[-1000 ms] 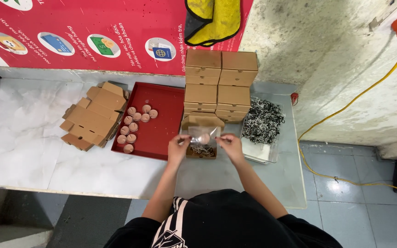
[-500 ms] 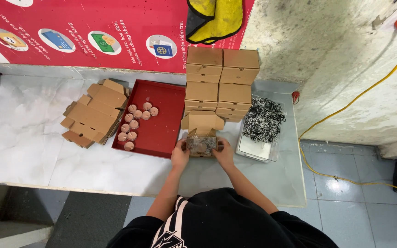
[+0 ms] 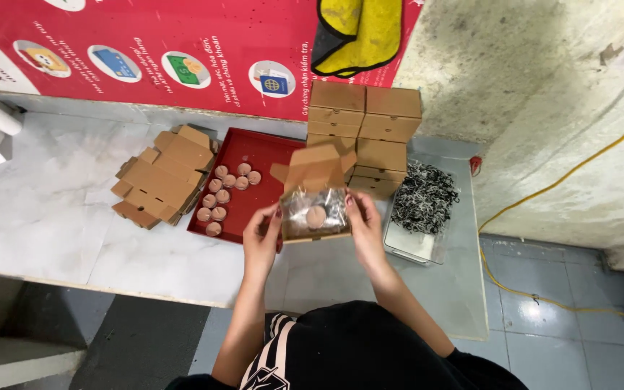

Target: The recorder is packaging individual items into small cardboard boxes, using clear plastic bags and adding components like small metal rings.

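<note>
Both hands hold a small open cardboard box (image 3: 315, 189) lifted above the white marble counter (image 3: 59, 217). My left hand (image 3: 263, 236) grips its left side and my right hand (image 3: 363, 227) its right side. Inside the box lies shredded filler with a round brown puck (image 3: 315, 216) on top, under clear film. The box lid stands up at the back. Just left of the box is a red tray (image 3: 258, 155) holding several round brown pucks (image 3: 224, 191).
A pile of flat unfolded cardboard blanks (image 3: 162, 175) lies left of the tray. Stacked closed cardboard boxes (image 3: 366, 133) stand behind. A clear tub of black-and-white shredded paper (image 3: 422, 201) sits at right. A yellow cable (image 3: 565, 177) runs down the wall.
The hands have lifted the box off the counter and toward me. They moved from pressing the film inside to gripping the box sides. The lid now stands upright.
</note>
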